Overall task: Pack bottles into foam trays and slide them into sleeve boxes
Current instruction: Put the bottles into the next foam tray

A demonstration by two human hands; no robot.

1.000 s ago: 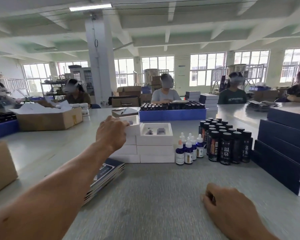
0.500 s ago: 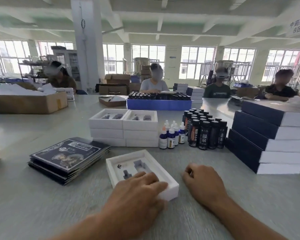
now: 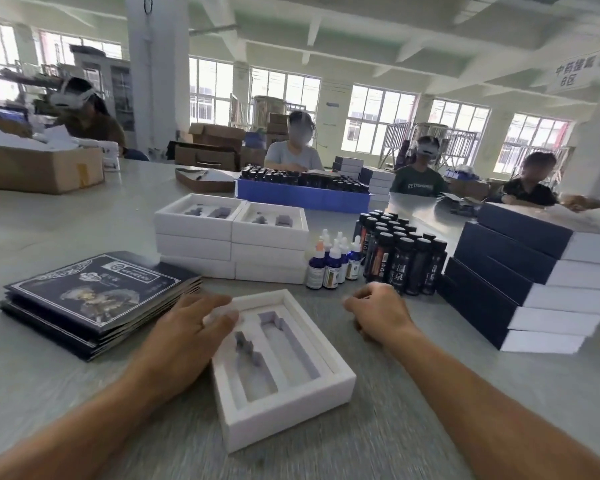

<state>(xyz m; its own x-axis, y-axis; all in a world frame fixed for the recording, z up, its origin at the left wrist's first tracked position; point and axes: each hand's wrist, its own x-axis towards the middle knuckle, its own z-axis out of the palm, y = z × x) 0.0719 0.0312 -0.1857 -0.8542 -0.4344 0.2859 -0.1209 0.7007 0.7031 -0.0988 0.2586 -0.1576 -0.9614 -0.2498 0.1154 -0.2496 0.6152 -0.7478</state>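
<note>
Since the earlier frame the foam tray (image 3: 284, 368) has come nearer on the table (image 3: 49, 393) and turned lengthwise, both of its cavities bare. At the left lies a stack of dark booklets (image 3: 94, 299). The left hand (image 3: 187, 327) rests with fingers straight on the tray's left rim, hiding that corner. Behind stand stacked white trays (image 3: 232, 244), dropper bottles (image 3: 331, 266) and dark bottles (image 3: 399, 258). The right hand (image 3: 378, 313) rests on the table beside the tray, fingers curled, seemingly holding nothing. The sleeve boxes (image 3: 520, 271) are cut off at the right.
</note>
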